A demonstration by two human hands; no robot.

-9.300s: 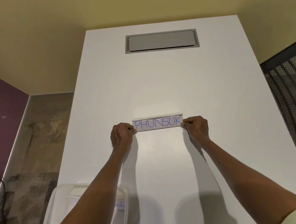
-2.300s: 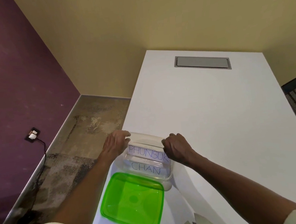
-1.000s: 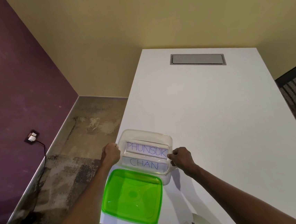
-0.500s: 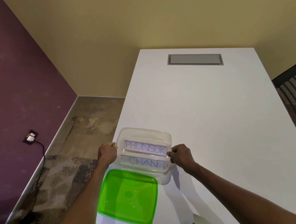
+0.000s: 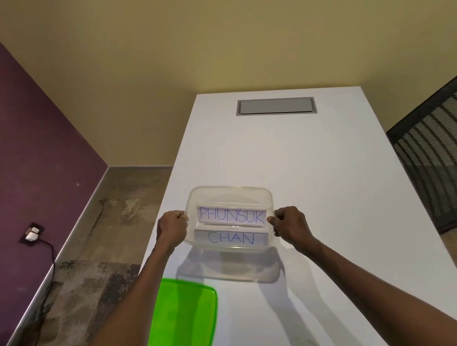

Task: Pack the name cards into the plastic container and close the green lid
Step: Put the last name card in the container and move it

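A clear plastic container point(image 5: 223, 191) is held above the white table point(image 5: 321, 191), tilted so its open top faces me. Two white name cards lie inside it: "PHUNSUK" point(image 5: 231, 214) at the back and "CHAN" point(image 5: 231, 238) in front. My left hand point(image 5: 171, 228) grips the container's left rim and my right hand point(image 5: 289, 222) grips its right rim. The green lid point(image 5: 181, 321) lies flat on the table near the front left corner, apart from the container.
A grey cable hatch point(image 5: 276, 106) is set into the table's far end. A black mesh chair point(image 5: 443, 152) stands to the right. Left of the table the floor drops away, with a wall socket and cable point(image 5: 33, 233).
Both hands have lifted the container off the table and carried it forward and to the right, away from the green lid. The lid has stayed where it was.
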